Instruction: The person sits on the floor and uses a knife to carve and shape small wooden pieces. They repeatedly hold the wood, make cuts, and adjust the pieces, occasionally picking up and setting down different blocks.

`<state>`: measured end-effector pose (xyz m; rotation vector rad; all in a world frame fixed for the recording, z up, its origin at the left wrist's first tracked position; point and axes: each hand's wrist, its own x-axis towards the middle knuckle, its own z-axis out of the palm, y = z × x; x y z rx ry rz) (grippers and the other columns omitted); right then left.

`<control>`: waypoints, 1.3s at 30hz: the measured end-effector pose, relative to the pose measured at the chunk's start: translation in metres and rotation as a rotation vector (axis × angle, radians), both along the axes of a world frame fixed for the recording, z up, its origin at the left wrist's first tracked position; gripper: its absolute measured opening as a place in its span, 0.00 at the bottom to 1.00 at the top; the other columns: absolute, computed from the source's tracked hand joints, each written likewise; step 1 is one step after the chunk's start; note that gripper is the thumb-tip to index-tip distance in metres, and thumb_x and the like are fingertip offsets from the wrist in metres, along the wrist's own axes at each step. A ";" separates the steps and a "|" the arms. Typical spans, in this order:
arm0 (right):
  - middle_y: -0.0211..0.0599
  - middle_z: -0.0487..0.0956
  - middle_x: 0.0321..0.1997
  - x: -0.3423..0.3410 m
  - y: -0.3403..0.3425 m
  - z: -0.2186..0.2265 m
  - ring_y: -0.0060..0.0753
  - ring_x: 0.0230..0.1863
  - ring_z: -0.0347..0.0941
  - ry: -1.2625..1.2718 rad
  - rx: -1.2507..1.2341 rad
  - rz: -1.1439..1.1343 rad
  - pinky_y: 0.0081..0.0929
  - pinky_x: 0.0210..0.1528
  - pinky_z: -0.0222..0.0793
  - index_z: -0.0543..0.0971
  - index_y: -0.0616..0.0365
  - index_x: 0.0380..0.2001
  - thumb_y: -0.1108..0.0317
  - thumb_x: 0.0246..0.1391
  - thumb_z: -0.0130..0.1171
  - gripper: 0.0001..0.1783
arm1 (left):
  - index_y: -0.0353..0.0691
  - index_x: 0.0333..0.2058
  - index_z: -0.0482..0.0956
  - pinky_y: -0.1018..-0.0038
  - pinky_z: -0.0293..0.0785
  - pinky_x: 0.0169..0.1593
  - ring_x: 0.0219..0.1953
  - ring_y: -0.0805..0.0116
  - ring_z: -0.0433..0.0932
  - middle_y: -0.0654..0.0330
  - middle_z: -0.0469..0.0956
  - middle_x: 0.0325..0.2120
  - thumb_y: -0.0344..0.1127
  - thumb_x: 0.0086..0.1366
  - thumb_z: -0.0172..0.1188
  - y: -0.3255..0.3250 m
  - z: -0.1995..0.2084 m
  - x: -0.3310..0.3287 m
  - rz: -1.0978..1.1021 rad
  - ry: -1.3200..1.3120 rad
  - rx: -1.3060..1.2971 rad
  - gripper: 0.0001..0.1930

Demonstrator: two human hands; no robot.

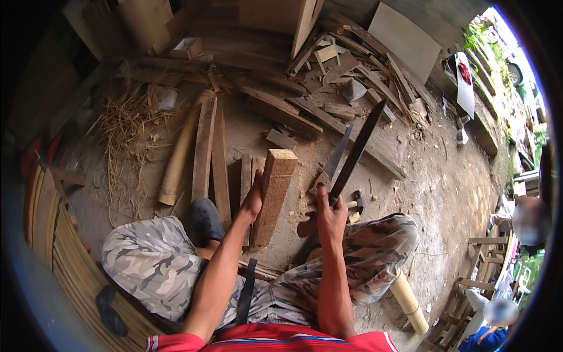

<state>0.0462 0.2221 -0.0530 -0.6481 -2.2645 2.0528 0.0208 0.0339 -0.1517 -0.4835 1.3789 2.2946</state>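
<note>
My left hand [254, 198] grips a thick squared wooden block [274, 202] by its left side. The block stands tilted between my legs, its pale cut end up. In my right hand [332, 218] is a machete [362, 144], its long dark blade pointing up and to the right, apart from the block. Just left of the blade, on the ground, lies a handsaw [336, 157]. A hammer [358, 203] with a dark head rests beyond my right knee, its handle partly hidden by my right hand.
A bamboo pole [183, 152] and long planks [204, 146] lie ahead to the left, near dry straw [132, 123]. Scrap wood [352, 70] is heaped at the far side. Bamboo strips [50, 234] line the left. Two people [492, 334] are at the far right.
</note>
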 end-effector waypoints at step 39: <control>0.38 0.68 0.14 0.096 -0.035 -0.013 0.22 0.16 0.60 0.139 0.450 0.173 0.27 0.20 0.59 0.73 0.63 0.26 0.69 0.58 0.58 0.10 | 0.35 0.47 0.75 0.75 0.68 0.52 0.43 0.75 0.73 0.62 0.79 0.43 0.43 0.73 0.40 0.023 -0.069 0.012 0.013 0.243 -0.129 0.19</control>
